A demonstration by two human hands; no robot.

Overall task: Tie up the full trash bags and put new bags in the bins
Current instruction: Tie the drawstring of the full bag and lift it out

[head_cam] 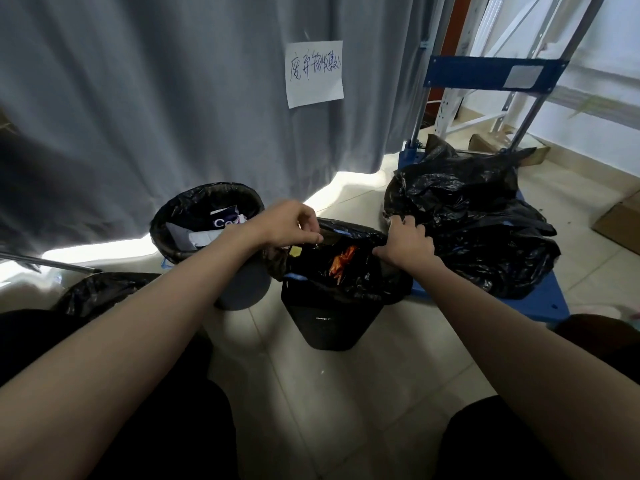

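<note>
You have thin, glossy, crinkled black plastic in the liner (349, 271) of the matt black plastic bin (329, 323), and the same shiny wrinkled film on the bags (478, 216) heaped on the smooth blue trolley deck (533, 299). Behind hangs a matt grey cloth curtain (138, 98) carrying a white paper note (314, 73), beside bright metal trolley rails (417, 112). Under you lies a smooth, faintly glossy tiled floor (346, 393).

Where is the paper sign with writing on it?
In the head view the paper sign hangs on the grey curtain, upper middle, above the two bins and left of the blue cart.
</note>
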